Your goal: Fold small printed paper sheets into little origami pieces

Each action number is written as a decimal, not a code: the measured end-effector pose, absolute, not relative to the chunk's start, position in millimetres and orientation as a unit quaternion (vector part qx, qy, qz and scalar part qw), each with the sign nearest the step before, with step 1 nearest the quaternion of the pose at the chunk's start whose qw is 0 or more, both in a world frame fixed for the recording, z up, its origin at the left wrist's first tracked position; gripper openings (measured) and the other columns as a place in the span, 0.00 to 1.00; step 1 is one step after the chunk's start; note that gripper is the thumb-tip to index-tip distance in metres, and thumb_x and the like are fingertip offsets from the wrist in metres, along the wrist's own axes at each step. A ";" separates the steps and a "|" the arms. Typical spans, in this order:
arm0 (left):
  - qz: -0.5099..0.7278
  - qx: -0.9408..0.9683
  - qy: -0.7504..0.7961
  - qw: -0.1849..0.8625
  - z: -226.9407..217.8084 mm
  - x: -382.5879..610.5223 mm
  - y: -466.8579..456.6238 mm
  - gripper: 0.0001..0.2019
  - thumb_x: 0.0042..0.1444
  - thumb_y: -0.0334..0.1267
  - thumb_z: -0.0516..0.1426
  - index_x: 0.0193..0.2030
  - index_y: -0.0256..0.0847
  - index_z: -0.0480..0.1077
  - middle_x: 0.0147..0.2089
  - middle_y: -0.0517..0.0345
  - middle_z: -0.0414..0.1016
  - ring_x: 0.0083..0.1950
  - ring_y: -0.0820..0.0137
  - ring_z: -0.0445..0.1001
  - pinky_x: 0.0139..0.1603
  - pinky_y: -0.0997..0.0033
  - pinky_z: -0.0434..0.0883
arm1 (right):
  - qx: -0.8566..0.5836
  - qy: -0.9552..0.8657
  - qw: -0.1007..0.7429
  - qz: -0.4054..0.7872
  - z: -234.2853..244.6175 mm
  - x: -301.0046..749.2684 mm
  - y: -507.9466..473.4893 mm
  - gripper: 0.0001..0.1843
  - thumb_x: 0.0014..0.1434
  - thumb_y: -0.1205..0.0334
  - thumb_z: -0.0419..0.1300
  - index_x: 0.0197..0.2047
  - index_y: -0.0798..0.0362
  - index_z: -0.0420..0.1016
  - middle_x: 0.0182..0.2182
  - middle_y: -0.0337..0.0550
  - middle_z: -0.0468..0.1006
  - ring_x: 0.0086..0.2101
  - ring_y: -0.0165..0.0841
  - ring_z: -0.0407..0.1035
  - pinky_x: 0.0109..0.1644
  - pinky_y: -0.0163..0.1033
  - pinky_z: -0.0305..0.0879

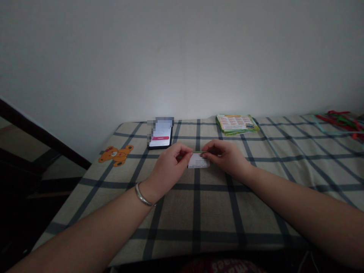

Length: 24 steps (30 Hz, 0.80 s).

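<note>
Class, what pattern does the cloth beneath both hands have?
The cloth has dark blue-grey checks on beige; head view.

The scene was dim and grey, sinking nearly to black at lower left. The smooth pale wall (182, 57) brightened softly around the centre, above the glowing screen of the black rectangular phone (160, 136), partly pixelated. Fine print on the small white rectangular card (198, 160) at frame centre was illegible.
</note>
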<state>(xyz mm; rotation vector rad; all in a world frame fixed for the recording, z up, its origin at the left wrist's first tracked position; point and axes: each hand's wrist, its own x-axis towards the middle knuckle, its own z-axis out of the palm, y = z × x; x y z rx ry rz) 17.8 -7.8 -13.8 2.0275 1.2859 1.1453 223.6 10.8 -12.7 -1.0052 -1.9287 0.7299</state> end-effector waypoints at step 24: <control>0.413 0.775 0.422 0.223 -5.0 21.1 -14.7 0.03 0.59 0.32 0.58 0.40 0.42 0.69 0.36 0.63 0.75 0.36 0.74 0.74 0.37 0.75 0.72 | -0.408 -0.805 0.351 0.248 -3.2 223.3 2.3 0.03 0.56 0.65 0.62 0.31 0.52 0.72 0.27 0.35 0.75 0.27 0.27 0.66 0.31 0.33 0.61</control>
